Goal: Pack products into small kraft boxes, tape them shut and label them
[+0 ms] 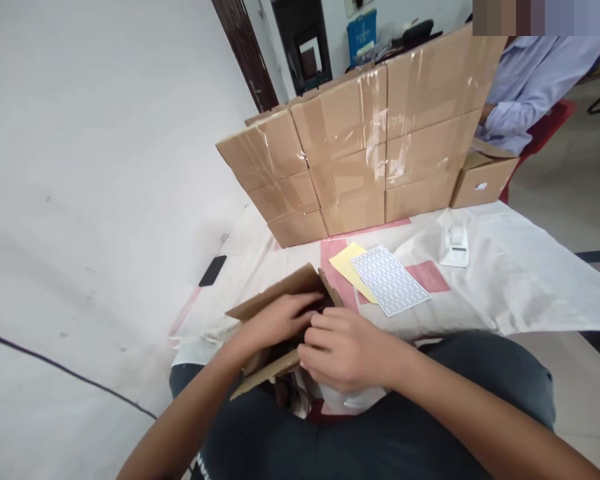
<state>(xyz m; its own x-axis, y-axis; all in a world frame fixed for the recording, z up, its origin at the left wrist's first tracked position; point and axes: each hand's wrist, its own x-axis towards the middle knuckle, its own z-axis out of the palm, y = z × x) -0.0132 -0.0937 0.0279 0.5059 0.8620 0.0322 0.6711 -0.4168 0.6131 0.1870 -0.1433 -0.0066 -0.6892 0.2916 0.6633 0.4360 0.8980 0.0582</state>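
Observation:
An open brown cardboard box (267,293) rests on my lap at the table's front edge, its flaps up. My left hand (283,320) reaches over its opening with the fingers stretched out, some fingertips inside; the interior is dark and I cannot make out its contents. On the box's right side, my right hand (345,350) has its fingers curled round the edge, close to the left fingertips. Just beyond the hands, a white sheet of printed labels (390,280) overlaps a yellow sheet (347,267) on the table.
A partition of taped cardboard boxes (350,147) stands across the table (495,280). A white dispenser (453,247) lies right, a black phone (213,271) left by the wall. Another box (485,183) sits beside the partition, near a seated person's sleeve (525,110).

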